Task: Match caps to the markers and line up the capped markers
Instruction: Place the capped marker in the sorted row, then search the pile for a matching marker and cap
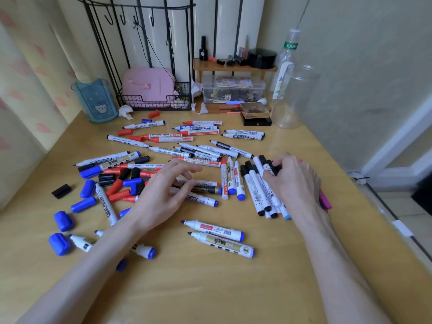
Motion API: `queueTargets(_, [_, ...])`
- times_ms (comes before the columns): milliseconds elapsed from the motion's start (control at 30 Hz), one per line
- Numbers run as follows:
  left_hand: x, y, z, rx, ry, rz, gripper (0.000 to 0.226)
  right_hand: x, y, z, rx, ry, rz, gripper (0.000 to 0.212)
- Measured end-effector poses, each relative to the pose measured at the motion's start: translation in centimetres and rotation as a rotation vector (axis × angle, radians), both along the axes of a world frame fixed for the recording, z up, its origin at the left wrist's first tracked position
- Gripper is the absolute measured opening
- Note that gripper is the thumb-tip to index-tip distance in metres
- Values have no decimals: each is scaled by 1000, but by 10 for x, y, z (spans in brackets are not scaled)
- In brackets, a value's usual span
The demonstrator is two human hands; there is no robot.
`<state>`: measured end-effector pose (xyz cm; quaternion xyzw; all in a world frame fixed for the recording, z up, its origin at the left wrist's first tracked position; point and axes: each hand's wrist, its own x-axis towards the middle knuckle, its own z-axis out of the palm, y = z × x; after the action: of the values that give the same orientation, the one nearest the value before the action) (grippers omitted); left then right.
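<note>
Many whiteboard markers lie scattered over the wooden table [210, 288], most uncapped. Loose blue caps [63, 220], red caps [119, 195] and black caps [106, 178] lie at the left. A row of black-capped markers [257, 190] lies side by side at the right. My right hand [294, 181] rests on that row, fingers curled round a black-capped marker [274, 168] at its far end. My left hand [163, 192] hovers with spread, relaxed fingers over a pile of markers at the centre. Two uncapped blue markers [217, 235] lie near the front.
At the back stand a blue pen holder [98, 101], a black wire rack with a pink case [147, 87], a wooden shelf with cosmetics [233, 66], a clear box [233, 92] and clear plastic bottles [292, 90]. A pink marker [326, 202] lies by the right edge.
</note>
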<state>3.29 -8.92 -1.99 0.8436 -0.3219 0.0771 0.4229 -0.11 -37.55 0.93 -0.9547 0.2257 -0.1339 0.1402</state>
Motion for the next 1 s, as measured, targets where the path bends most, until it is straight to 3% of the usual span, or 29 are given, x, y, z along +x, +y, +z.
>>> queueTargets(200, [7, 22, 6, 9, -10, 59, 27, 7, 0, -3, 12, -62, 29, 24])
queueTargets(533, [24, 54, 5, -18, 15, 180, 26, 69, 65, -6, 160, -68, 470, 19])
queueTargets(767, [39, 80, -6, 32, -59, 289, 34, 110, 93, -14, 57, 2, 466, 12])
queueTargets(1000, [48, 102, -6, 103, -69, 384, 27, 123, 101, -11, 14, 67, 466, 11])
